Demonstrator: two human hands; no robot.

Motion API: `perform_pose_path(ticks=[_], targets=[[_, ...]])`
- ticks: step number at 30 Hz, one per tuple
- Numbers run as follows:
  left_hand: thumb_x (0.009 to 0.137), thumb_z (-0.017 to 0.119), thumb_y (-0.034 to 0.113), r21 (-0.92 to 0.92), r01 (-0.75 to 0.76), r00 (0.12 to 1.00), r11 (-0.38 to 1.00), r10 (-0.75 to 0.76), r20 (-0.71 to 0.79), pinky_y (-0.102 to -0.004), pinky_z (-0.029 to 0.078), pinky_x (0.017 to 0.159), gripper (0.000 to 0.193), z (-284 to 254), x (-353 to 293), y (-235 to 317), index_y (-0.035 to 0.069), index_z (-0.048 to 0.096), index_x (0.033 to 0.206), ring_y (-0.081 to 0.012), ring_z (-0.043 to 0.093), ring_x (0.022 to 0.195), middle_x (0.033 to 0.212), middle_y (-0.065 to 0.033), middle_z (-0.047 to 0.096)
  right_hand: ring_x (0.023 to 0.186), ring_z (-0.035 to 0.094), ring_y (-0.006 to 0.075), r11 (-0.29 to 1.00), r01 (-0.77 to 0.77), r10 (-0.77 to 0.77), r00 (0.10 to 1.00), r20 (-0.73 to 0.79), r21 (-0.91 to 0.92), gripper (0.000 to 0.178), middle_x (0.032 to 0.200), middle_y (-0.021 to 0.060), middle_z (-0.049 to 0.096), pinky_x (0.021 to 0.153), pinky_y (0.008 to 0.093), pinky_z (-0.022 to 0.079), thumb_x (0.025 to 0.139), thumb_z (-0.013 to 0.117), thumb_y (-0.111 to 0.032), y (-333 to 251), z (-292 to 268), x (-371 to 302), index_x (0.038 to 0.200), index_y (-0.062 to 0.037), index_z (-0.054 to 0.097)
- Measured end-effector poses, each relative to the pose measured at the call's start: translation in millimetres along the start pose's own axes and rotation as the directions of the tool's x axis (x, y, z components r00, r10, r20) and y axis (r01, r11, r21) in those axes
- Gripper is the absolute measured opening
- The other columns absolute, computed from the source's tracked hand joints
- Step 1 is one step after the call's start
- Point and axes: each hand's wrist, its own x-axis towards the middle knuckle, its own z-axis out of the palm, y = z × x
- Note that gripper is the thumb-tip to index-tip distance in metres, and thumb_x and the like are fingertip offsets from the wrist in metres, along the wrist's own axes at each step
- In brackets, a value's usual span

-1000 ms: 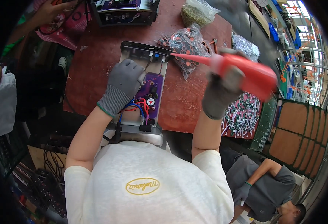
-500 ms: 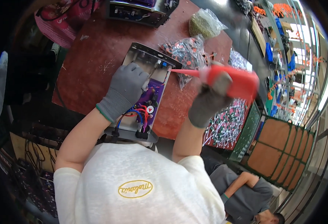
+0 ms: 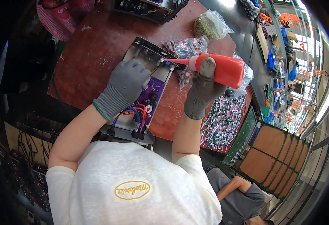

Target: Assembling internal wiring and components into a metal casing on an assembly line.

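My right hand [image 3: 205,84], in a dark grey glove, is wrapped round a red squeeze bottle [image 3: 228,71] with the thumb on top. Its long thin nozzle [image 3: 177,60] points left, the tip at a white connector [image 3: 161,60] beside a blue one [image 3: 167,63]. These sit near the far wall of an open metal chassis [image 3: 134,52]. Over the chassis's left side lies my gloved left hand [image 3: 129,80], fingers curled by thin wires; whatever they grip is hidden. Nearer me, a purple circuit board [image 3: 155,90] and red and blue wires [image 3: 138,110] fill the chassis.
Bags of orange-and-black parts [image 3: 187,47] and green granules [image 3: 209,26] lie beyond the chassis on the red table [image 3: 93,56]. White-wired small boards [image 3: 224,120] are heaped at right. Another chassis [image 3: 149,11] stands at the far edge. A person in grey [image 3: 232,195] is at lower right.
The bottle's nozzle tip has moved from the right-hand connector area leftward and away from me to the white connector. My left hand stays on the chassis. The whole view has shifted slightly.
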Motion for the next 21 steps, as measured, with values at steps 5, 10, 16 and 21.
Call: perform_pose_path(ticks=[5, 10, 16, 21], targets=[[0.081, 0.062, 0.015, 0.005, 0.005, 1.000, 1.000, -0.005, 0.011, -0.0375, 0.045, 0.074, 0.013, 0, 0, 0, 0.006, 0.061, 0.090, -0.0258, 0.056, 0.088, 0.085, -0.0093, 0.057, 0.054, 0.055, 0.0089, 0.994, -0.067, 0.060, 0.995, 0.086, 0.088, 0.030, 0.076, 0.0043, 0.062, 0.042, 0.0192, 0.040, 0.082, 0.075, -0.025, -10, 9, -1, 0.093, -0.0009, 0.062], [0.081, 0.063, 0.015, 0.004, -0.003, 1.000, 1.000, 0.003, 0.005, -0.0373, 0.045, 0.074, 0.012, 2, 0, 0, 0.006, 0.062, 0.089, -0.0258, 0.056, 0.088, 0.085, -0.0091, 0.057, 0.068, 0.061, 0.0143, 0.987, -0.056, 0.043, 0.995, 0.092, 0.153, 0.026, 0.083, 0.0067, 0.063, 0.059, 0.0266, 0.049, 0.083, 0.073, -0.016, -12, 12, -1, 0.096, 0.0020, 0.060], [0.081, 0.063, 0.015, -0.004, 0.004, 1.000, 1.000, -0.004, 0.008, -0.0375, 0.045, 0.073, 0.012, 1, 1, 0, 0.005, 0.062, 0.089, -0.0259, 0.056, 0.088, 0.085, -0.0087, 0.057, 0.079, 0.065, 0.0183, 0.996, -0.021, 0.014, 0.997, 0.074, 0.089, 0.027, 0.091, 0.0100, 0.063, 0.072, 0.0315, 0.056, 0.084, 0.071, -0.011, -15, 13, -1, 0.101, 0.0045, 0.057], [0.080, 0.062, 0.015, -0.003, 0.004, 1.000, 1.000, -0.004, 0.000, -0.0371, 0.045, 0.073, 0.013, 0, 0, 0, 0.006, 0.062, 0.089, -0.0257, 0.056, 0.088, 0.085, -0.0087, 0.057, 0.080, 0.063, 0.0167, 0.995, -0.025, 0.019, 0.998, 0.059, 0.100, 0.028, 0.093, 0.0105, 0.063, 0.072, 0.0309, 0.056, 0.084, 0.071, -0.009, -13, 14, -1, 0.105, 0.0050, 0.057]])
